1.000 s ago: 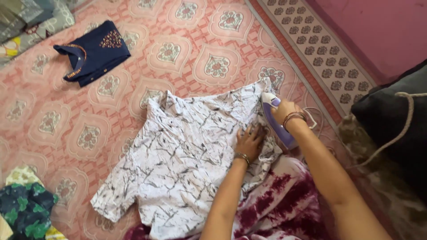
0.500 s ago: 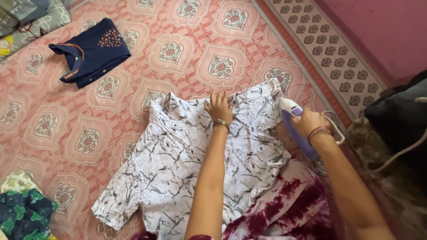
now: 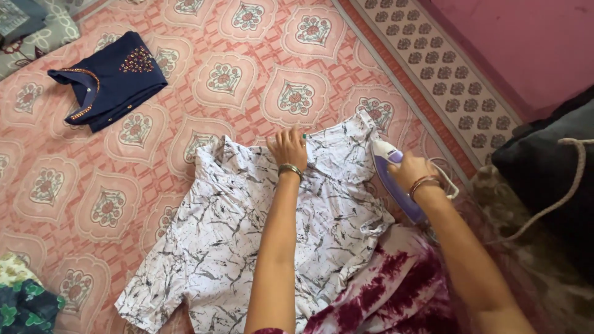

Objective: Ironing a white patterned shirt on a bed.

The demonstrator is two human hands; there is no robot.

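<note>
A white shirt (image 3: pixel 247 229) with a grey marbled print lies spread flat on a pink patterned bedsheet (image 3: pixel 154 161). My left hand (image 3: pixel 288 146) presses on the shirt's far edge near the collar, fingers curled over the cloth. My right hand (image 3: pixel 413 171) grips the handle of a purple and white iron (image 3: pixel 390 170), which rests at the shirt's right edge by the sleeve. Both wrists wear bangles.
A folded navy garment (image 3: pixel 108 77) with beaded trim lies at the far left. Green printed clothes (image 3: pixel 21 303) sit at the bottom left corner. A dark cushion (image 3: pixel 550 167) and a cord (image 3: pixel 572 179) are at the right. Maroon tie-dye fabric (image 3: pixel 390 291) covers my lap.
My left hand moved from the shirt's right side up to its far edge near the collar. The iron shifted slightly right off the sleeve area.
</note>
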